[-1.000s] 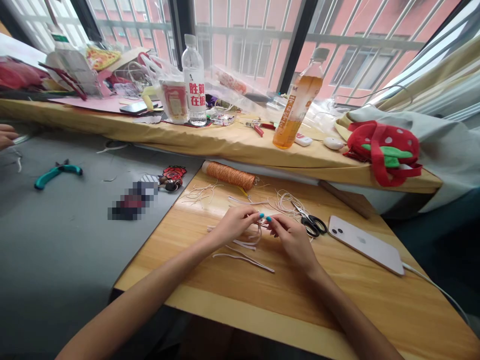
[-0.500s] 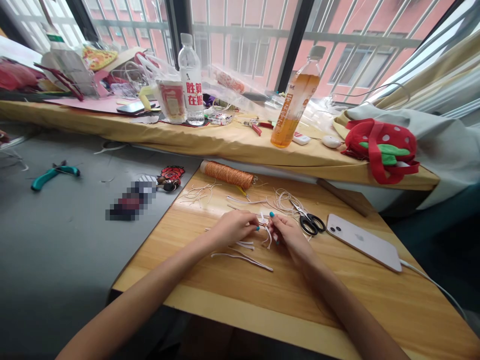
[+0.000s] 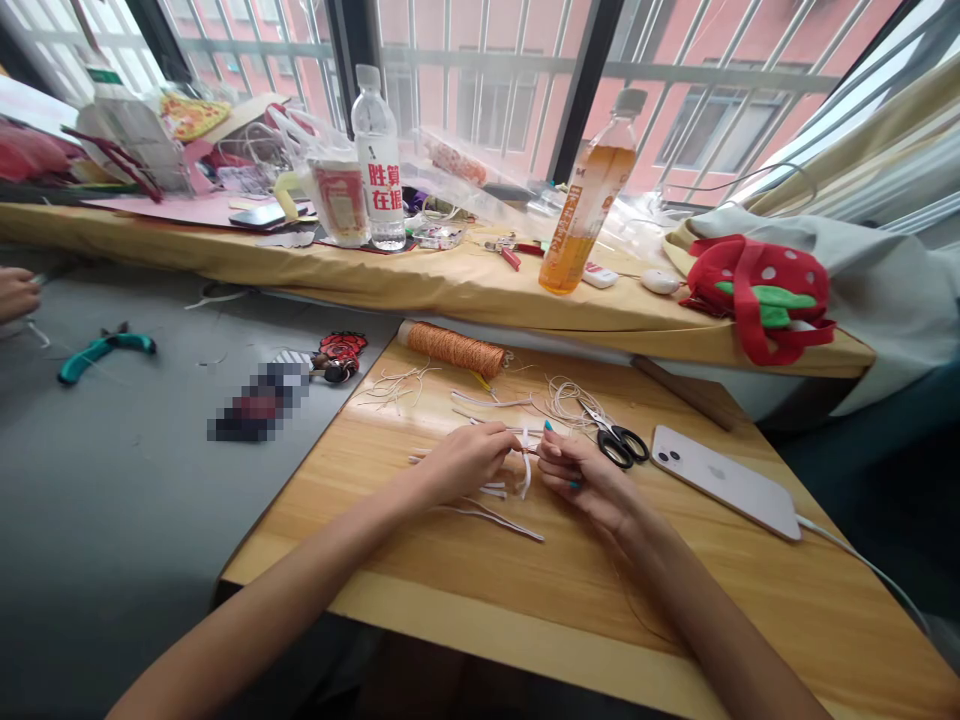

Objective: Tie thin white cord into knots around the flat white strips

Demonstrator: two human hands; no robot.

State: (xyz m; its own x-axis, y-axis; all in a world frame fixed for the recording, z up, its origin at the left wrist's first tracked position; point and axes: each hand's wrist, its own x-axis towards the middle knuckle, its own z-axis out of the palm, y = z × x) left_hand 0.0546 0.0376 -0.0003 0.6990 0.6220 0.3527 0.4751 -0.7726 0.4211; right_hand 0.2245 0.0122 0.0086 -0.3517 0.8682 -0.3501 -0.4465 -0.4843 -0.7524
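Note:
My left hand (image 3: 472, 460) is closed in a pinch on a thin orange-brown thread, at the left side of a short white cord (image 3: 526, 478). The cord hangs upright between my hands, its lower end bent over the table. My right hand (image 3: 589, 482) lies just right of it, fingers curled and closed on the thread's other side. A fine length of thread trails below my right wrist. Several cut white cords (image 3: 502, 522) lie under and beside my left hand. Behind my hands rests a spool of orange thread (image 3: 454, 347).
Black-handled scissors (image 3: 622, 447) and a phone (image 3: 726, 482) with a cable lie to the right. Loose cord (image 3: 574, 402) is coiled behind. Teal pliers (image 3: 105, 350) lie on the grey table, near another person's hand (image 3: 16, 294). Bottles, including an orange drink (image 3: 589, 215), stand on the sill.
My right hand has turned and moved slightly right, away from the white cord, its fingers curling more. The other person's hand has come further into view at left.

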